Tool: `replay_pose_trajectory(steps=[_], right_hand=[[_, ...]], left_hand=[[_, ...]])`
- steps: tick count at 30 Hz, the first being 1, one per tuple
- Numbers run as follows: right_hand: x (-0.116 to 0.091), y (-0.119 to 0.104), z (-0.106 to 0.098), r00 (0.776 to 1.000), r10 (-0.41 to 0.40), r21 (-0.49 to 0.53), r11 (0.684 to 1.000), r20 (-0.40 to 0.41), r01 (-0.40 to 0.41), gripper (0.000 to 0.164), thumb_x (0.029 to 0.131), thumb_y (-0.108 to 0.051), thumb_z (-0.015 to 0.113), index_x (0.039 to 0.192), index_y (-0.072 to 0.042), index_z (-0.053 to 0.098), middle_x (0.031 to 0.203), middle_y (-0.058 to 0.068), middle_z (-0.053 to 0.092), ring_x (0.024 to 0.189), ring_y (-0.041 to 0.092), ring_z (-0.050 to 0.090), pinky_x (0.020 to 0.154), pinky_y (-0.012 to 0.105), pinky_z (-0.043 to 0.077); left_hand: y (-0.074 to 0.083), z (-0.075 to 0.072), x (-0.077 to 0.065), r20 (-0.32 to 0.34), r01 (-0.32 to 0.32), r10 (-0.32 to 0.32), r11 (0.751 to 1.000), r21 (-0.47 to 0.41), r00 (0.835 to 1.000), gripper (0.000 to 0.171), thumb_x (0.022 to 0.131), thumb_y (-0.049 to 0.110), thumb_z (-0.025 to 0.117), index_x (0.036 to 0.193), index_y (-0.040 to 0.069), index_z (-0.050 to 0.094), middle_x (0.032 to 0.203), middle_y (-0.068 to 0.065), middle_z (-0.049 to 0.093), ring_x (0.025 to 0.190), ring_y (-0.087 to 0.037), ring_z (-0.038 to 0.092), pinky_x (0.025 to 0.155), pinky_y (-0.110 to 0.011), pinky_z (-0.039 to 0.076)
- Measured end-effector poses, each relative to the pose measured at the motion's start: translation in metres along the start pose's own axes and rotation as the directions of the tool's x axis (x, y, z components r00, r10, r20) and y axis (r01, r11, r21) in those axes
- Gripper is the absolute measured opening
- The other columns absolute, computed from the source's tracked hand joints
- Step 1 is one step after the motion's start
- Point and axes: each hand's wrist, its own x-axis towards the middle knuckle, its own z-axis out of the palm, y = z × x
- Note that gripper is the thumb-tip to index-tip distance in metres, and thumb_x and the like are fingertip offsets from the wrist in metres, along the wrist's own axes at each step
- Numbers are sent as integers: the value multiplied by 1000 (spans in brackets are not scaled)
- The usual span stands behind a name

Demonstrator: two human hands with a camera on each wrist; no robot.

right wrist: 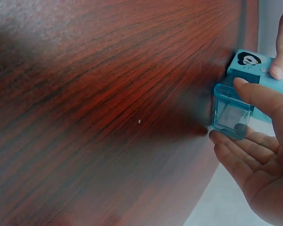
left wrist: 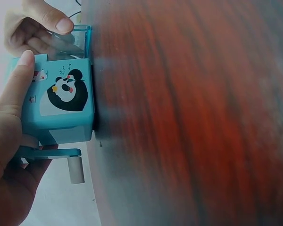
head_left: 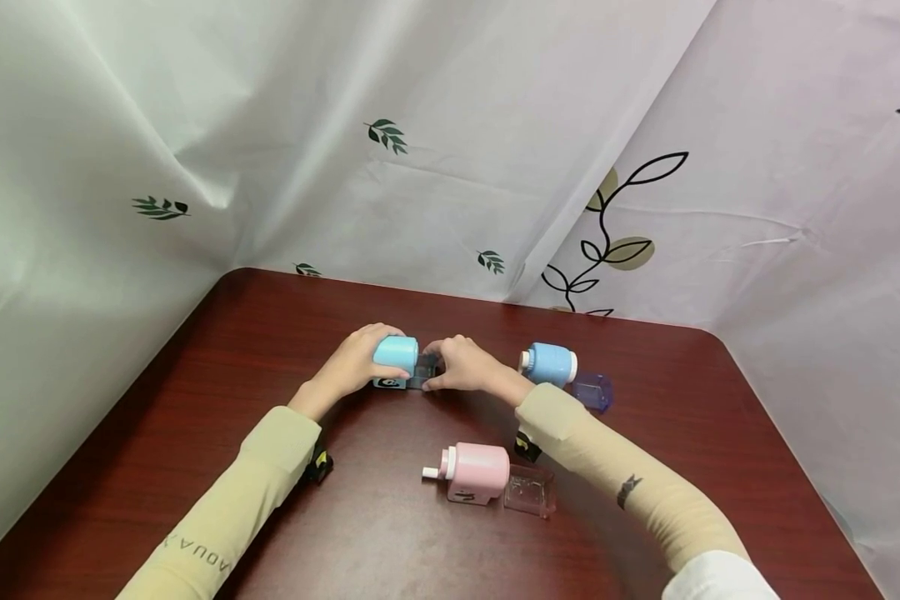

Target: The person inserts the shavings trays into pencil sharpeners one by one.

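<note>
A turquoise hand-crank pencil sharpener (head_left: 396, 353) with a panda picture stands near the back of the table. My left hand (head_left: 351, 364) grips its body; in the left wrist view the thumb (left wrist: 20, 82) lies along one side, close to the crank (left wrist: 61, 153). My right hand (head_left: 467, 365) holds the sharpener's clear shavings drawer (right wrist: 231, 113) between thumb and fingers. That drawer sticks out of the sharpener's end.
A pink sharpener (head_left: 482, 471) sits nearer the front, its clear drawer (head_left: 528, 490) beside it. Behind my right forearm are a blue sharpener (head_left: 551, 364) and a dark-blue clear drawer (head_left: 592, 391). White curtain (head_left: 435, 192) hangs behind the brown table (head_left: 375, 517).
</note>
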Motion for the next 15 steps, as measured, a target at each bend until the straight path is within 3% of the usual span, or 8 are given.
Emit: replay_pose_trajectory(steps=[15], right_hand=[[5, -4, 1, 1000, -8, -14, 1000, -6, 8, 53, 74, -33, 74, 114, -2, 59, 80, 5, 67, 61, 4, 55, 57, 19, 47]], left_hand=[[2, -2, 0, 8, 2, -3, 1000, 2, 1000, 57, 69, 40, 76, 114, 12, 55, 108, -7, 57, 92, -22, 48, 76, -42, 44]])
